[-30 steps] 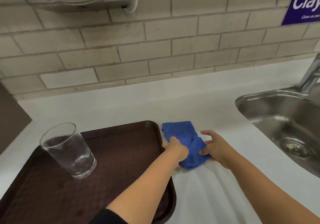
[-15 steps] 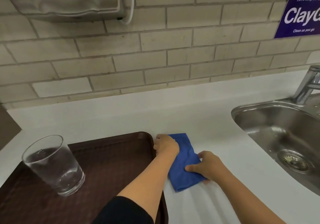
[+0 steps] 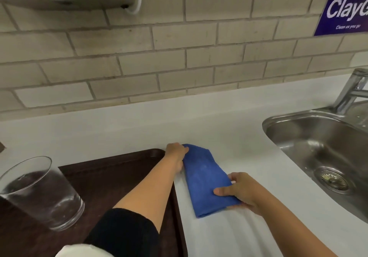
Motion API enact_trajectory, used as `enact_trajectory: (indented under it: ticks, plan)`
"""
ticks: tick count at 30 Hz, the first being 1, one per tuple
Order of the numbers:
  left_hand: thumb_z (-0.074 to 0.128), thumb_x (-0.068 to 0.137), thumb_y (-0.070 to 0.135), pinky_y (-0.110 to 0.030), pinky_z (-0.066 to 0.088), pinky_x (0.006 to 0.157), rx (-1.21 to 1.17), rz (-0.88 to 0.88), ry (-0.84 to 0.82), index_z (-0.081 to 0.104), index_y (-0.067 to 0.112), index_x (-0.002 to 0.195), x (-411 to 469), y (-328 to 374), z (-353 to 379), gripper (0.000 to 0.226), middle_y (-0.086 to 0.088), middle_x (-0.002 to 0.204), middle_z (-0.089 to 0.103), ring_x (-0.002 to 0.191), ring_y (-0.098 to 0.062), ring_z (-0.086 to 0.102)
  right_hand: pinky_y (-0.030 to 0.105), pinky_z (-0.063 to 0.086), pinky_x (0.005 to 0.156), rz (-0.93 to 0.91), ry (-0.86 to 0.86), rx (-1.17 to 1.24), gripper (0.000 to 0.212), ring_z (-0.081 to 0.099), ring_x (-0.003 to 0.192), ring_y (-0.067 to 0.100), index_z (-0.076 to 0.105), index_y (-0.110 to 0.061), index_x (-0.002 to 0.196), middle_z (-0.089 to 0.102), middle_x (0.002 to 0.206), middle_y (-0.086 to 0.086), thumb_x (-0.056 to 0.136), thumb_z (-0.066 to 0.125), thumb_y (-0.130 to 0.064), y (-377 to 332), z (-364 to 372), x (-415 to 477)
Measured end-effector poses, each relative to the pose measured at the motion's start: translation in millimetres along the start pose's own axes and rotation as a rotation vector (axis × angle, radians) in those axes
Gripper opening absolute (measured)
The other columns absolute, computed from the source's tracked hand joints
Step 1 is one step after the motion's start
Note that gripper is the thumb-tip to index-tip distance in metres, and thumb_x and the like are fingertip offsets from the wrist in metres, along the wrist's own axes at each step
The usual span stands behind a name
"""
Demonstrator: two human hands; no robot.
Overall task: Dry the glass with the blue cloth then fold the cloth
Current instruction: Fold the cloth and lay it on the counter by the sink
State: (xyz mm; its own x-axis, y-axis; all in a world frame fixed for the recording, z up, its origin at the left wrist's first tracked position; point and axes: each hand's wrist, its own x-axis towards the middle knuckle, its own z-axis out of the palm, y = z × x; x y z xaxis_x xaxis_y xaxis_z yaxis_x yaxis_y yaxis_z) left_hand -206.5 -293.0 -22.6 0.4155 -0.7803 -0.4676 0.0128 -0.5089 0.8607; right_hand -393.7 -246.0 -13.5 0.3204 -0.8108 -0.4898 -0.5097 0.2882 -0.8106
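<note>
Left hand [image 3: 176,154] closed on the far end of the blue cloth [image 3: 206,179]; right hand [image 3: 242,192] pinching the near end, thumb on top. Cloth folded into a long strip, lying flat on the white table [image 3: 229,129], just right of the brown tray [image 3: 119,177]. Glass [image 3: 39,193] upright on the tray's left part, well apart from the cloth. Steel sink [image 3: 322,147] set into the table at the right, tap [image 3: 352,89] behind it.
</note>
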Motion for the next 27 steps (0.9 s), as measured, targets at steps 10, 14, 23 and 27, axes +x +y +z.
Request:
enact_trajectory:
  ticks: [10, 14, 23, 27]
  plan:
    - [0.037, 0.093, 0.001, -0.034, 0.033, 0.11, 0.96, 0.645, -0.022, 0.04, 0.012, 0.139, -28.5, 2.3, 10.5, 0.047, -0.006, 0.147, 0.033, 0.135, -0.023, 0.033, 0.034, 0.035, 0.102, -0.387, 0.236, -0.955, 0.082, 0.028, 0.135, 0.024, 0.007, -0.026, 0.146, 0.027, 0.149, 0.006, 0.08, 0.044, -0.06, -12.5, 21.8, -11.1]
    - [0.035, 0.097, 0.019, -0.035, 0.04, 0.096, 1.185, 0.676, -0.21, 0.061, 0.005, 0.114, -25.3, -14.6, 10.7, 0.033, -0.011, 0.124, 0.052, 0.116, -0.026, 0.049, 0.039, 0.011, 0.117, -0.45, 0.07, -1.088, 0.106, -0.011, 0.141, 0.018, -0.002, -0.019, 0.145, -0.014, 0.151, -0.003, 0.056, -0.01, -0.075, 7.4, 44.3, -9.4]
    - [0.017, 0.1, 0.039, -0.035, -0.002, 0.121, 1.412, 0.628, -0.351, 0.004, 0.026, 0.151, -19.6, -33.3, 2.6, 0.054, -0.001, 0.162, -0.005, 0.149, -0.02, -0.006, 0.034, 0.016, 0.104, -0.406, 0.209, -1.183, 0.071, 0.062, 0.108, 0.03, 0.057, -0.028, 0.121, 0.072, 0.111, 0.002, 0.09, 0.0, -0.056, 45.3, 65.9, -14.8]
    - [0.019, 0.1, 0.04, -0.037, -0.001, 0.121, 1.431, 0.628, -0.342, 0.004, 0.027, 0.151, -25.8, -28.6, 2.2, 0.055, 0.0, 0.162, -0.005, 0.149, -0.021, -0.007, 0.025, 0.055, 0.078, -0.42, 0.145, -1.157, 0.073, 0.07, 0.096, 0.016, 0.064, -0.034, 0.112, 0.075, 0.101, -0.008, 0.092, -0.005, -0.05, 40.9, 61.6, -22.9]
